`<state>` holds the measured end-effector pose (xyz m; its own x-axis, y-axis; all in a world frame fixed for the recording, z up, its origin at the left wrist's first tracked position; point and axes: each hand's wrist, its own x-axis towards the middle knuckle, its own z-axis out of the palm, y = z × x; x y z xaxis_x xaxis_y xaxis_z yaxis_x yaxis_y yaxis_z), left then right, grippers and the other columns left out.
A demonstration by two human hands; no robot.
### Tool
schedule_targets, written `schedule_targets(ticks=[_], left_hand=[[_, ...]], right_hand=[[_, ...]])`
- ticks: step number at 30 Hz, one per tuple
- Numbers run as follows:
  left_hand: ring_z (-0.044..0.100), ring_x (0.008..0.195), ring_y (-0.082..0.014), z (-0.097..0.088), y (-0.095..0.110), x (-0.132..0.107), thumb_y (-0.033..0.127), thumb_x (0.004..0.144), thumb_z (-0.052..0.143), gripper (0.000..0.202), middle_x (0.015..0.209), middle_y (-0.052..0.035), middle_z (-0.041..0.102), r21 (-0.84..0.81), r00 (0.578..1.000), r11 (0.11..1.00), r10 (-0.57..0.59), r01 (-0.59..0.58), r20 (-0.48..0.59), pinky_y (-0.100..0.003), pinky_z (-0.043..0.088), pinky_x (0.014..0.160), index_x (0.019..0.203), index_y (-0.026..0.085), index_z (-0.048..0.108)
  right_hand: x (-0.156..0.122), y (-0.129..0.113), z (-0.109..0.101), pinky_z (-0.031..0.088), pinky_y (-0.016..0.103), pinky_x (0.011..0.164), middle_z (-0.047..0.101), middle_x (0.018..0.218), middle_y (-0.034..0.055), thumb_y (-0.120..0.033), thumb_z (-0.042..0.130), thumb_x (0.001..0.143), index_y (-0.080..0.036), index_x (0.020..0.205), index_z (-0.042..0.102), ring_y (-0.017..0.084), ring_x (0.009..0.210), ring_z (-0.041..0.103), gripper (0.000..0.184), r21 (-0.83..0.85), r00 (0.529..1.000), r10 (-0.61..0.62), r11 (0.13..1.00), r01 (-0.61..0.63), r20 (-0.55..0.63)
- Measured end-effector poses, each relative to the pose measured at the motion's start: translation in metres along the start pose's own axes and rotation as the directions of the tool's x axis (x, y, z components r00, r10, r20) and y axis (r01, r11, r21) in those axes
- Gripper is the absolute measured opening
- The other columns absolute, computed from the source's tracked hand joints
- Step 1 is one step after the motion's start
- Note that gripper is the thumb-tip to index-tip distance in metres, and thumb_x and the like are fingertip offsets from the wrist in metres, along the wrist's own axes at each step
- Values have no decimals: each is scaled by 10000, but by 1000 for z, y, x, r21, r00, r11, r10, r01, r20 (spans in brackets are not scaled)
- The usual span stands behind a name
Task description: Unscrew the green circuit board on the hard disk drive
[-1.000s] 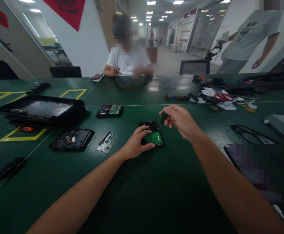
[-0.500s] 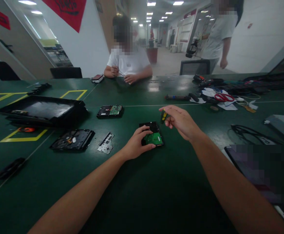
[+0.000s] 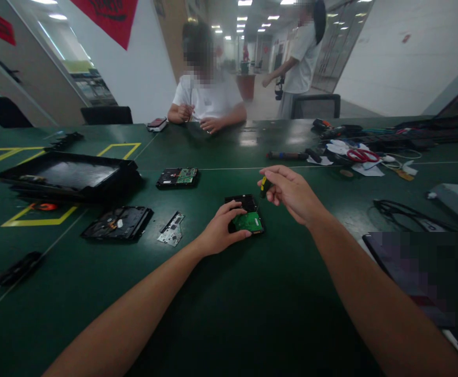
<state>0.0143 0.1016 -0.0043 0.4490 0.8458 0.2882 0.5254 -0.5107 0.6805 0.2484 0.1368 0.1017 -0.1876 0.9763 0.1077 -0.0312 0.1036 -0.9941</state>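
Note:
A black hard drive (image 3: 246, 202) with a green circuit board (image 3: 248, 222) facing up lies on the dark green table (image 3: 229, 303). My left hand (image 3: 221, 230) grips its near left side, thumb on the board's edge. Just above the drive's far right corner, my right hand (image 3: 289, 192) is closed round a small screwdriver (image 3: 264, 186) with a yellow and black handle, which points down at the drive.
To the left lie a second hard drive (image 3: 177, 177), an opened drive (image 3: 116, 223), a loose metal plate (image 3: 171, 229) and a black tray (image 3: 67, 175). Red scissors (image 3: 360, 155), tools and cables sit far right. A person sits opposite; another walks behind.
My hands have barely moved; the right hand with the screwdriver shifted slightly up. The person in the background has walked from the right towards the middle. The seated person's hands have shifted.

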Motion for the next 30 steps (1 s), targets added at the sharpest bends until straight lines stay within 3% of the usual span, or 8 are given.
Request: schedule_targets(ticks=[4,11,19,24,30], left_hand=[[393,1580,-340,1,-2,0,485,894,814,581,1608,-122,506,-5,1000,1000,3,-3,0,-576,346,1303,1408,279,637],[383,1587,-338,-1,0,0,485,903,808,576,1620,-119,492,1,1000,1000,-16,16,11,-570,338,1312,1411,276,635],[373,1593,-333,-1,-1,0,492,904,805,584,1622,-118,492,5,1000,1000,-8,8,8,-568,325,1319,1417,273,631],[381,1587,-341,-1,-1,0,501,901,806,598,1626,-120,488,1,1000,1000,-8,8,14,-568,336,1313,1424,273,629],[381,1584,-340,-1,-1,0,482,902,810,600,1617,-133,493,2,1000,1000,-10,10,17,-558,338,1312,1427,256,627]], right_hand=[[0,0,2,421,223,478,661,783,9,-465,712,956,-215,1027,724,110,579,597,260,43,1000,10,999,-10,3],[1,-2,1,367,230,427,733,942,67,-426,691,958,-203,939,671,108,562,596,224,10,999,42,999,-42,-22],[0,-2,0,358,207,453,646,778,-1,-409,742,937,-228,1033,761,95,572,549,205,-85,997,-32,996,26,-66],[0,-3,1,404,216,482,635,715,-11,-387,757,929,-202,942,718,100,565,562,189,-56,998,-20,998,17,-56],[1,-1,3,457,230,504,752,931,50,-430,751,939,-204,964,650,110,597,623,249,32,999,13,999,-11,-40]])
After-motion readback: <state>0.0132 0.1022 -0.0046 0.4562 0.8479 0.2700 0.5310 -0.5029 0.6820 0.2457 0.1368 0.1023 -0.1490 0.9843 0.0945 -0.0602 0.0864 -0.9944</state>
